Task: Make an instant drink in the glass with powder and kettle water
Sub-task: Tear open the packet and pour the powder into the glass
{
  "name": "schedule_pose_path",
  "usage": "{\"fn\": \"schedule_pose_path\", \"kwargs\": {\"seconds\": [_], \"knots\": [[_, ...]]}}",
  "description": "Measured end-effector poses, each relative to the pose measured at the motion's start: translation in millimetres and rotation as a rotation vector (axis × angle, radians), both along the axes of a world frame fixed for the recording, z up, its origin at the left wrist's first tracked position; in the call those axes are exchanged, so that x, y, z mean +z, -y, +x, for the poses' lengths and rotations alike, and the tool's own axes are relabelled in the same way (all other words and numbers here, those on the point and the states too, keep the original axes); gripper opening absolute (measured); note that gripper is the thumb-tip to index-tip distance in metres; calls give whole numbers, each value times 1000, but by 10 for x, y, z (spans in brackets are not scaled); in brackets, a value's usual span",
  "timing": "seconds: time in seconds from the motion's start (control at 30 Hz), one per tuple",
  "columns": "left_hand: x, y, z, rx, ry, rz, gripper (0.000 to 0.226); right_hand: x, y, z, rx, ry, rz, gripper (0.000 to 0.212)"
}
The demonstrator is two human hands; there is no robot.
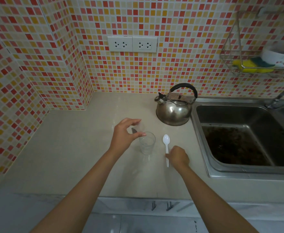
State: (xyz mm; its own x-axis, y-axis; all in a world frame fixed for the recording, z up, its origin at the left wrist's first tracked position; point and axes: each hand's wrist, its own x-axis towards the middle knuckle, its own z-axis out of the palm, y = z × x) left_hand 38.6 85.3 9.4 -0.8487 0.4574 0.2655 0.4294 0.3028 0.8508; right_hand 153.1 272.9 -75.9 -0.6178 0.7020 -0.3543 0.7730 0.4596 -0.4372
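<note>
A clear glass [147, 145] stands upright on the beige counter [70, 148]. My left hand [125, 134] holds a small clear plastic cup [140, 127] with dark powder in it, tilted just above and behind the glass's rim. A white plastic spoon [166, 142] lies to the right of the glass, bowl pointing away. My right hand [178, 156] rests curled over the spoon's handle, fingertips at it. A steel kettle [174, 110] with a black handle stands behind, by the sink.
A steel sink [238, 132] with dark residue fills the right side, its tap [279, 96] at the back. A wire rack [255, 64] with a yellow sponge hangs on the tiled wall. Two sockets [132, 44] sit on the wall above the counter.
</note>
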Motion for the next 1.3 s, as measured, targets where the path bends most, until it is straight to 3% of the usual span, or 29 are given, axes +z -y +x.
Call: {"fn": "schedule_pose_path", "kwargs": {"seconds": [0.23,0.43,0.63,0.87,1.03,1.3], "knots": [[-10,43,-63,-28,6,-44,56,-85,-136,31,-33,-65,-49,10],[60,-11,-137,-107,-26,-182,59,332,-254,109,-182,-476,-191,11],[89,-125,-161,-158,-100,-333,60,823,-72,266,43,-668,-117,17],[21,-199,-182,-182,-191,-458,59,917,70,300,115,-649,-63,17],[-27,-181,-223,-213,-234,-506,57,881,81,286,88,-637,-131,16],[20,-189,-293,-318,-465,-827,54,769,74,349,37,-569,-100,16]]}}
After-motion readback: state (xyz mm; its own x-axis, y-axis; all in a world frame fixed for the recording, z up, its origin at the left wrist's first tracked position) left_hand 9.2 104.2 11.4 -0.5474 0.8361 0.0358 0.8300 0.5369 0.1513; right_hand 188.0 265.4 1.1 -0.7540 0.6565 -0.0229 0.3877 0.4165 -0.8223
